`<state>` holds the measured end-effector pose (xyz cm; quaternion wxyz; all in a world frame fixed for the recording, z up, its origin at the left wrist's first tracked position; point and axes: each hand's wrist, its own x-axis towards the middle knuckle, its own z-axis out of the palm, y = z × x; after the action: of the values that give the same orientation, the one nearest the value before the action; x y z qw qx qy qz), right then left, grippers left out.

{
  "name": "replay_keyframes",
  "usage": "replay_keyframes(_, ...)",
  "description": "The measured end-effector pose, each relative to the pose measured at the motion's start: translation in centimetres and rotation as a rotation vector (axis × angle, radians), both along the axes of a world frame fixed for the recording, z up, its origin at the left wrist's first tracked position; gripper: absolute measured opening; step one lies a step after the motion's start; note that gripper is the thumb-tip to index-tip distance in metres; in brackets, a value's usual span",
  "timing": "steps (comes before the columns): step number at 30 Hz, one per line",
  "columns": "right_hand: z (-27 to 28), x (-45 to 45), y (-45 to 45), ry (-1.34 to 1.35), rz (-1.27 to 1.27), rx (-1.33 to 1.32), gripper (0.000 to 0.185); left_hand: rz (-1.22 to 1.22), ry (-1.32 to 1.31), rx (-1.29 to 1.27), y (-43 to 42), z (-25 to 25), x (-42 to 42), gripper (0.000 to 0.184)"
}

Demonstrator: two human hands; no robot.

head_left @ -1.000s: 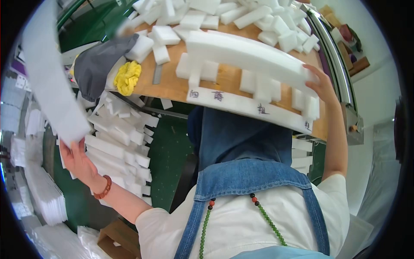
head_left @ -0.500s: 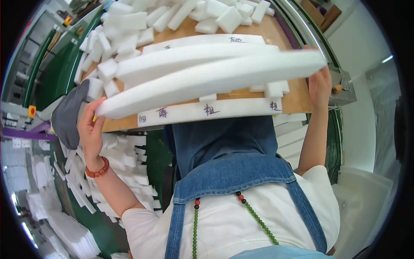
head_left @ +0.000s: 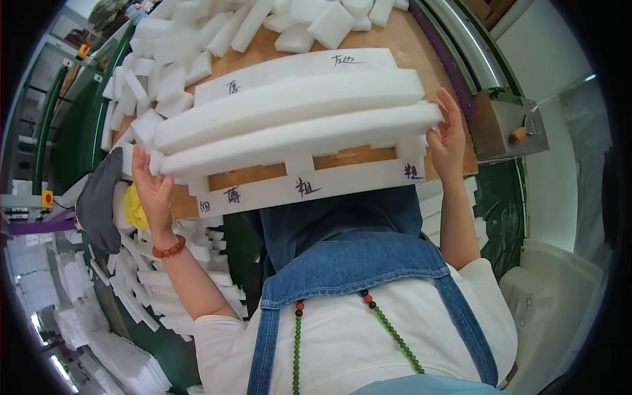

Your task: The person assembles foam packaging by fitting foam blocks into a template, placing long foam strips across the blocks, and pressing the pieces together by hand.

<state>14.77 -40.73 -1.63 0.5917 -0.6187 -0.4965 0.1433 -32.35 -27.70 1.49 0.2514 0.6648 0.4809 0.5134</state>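
- on my feed, two hands – left hand (head_left: 155, 194) and right hand (head_left: 447, 145), fingers apart on both – at opposite ends of the near foam strip (head_left: 296, 139)
- it lies above the surface (head_left: 424, 59), before one second plain strip (head_left: 289, 102)
- two inked: rear marked strip (head_left: 289, 71), front marked strip (head_left: 263, 195)
- crowding my left: one grey cloth (head_left: 102, 204), one yellow cloth (head_left: 133, 207)
- loose blocks (head_left: 178, 43) beyond, too many to count

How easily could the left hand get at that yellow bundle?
Probably yes, quite easily: the yellow bundle appears right beside the left hand in this view, with nothing visible between them. The hand is at the end of a white foam strip, though, so it would likely have to leave that first.
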Motion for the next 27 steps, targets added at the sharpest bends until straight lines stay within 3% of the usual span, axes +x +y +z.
replay_keyframes(4,-0.5,0.2,0.7,-0.028,0.083,-0.061,0.069,-0.159,0.105,-0.212,0.7,-0.8,-1.5,0.077)
replay_keyframes(6,-0.6,0.0,1.4,-0.052,0.105,-0.038,0.068,-0.178,-0.033,-0.319,0.9,-0.3,-0.1,0.080)
replay_keyframes(10,0.9,0.9,2.5,0.016,0.126,-0.011,0.071,-0.169,-0.168,-0.263,1.7,1.3,2.3,0.083)
replay_keyframes(15,0.9,2.1,3.2,-0.119,0.144,-0.109,0.074,-0.054,0.093,-0.332,1.5,2.1,3.3,0.082)
replay_keyframes(20,1.6,1.2,3.1,-0.129,0.153,-0.109,0.077,-0.112,-0.078,-0.293,1.6,1.2,2.7,0.085)
replay_keyframes(27,1.9,0.9,3.5,-0.165,0.122,-0.203,0.078,-0.108,-0.068,-0.331,2.3,0.5,2.0,0.085)
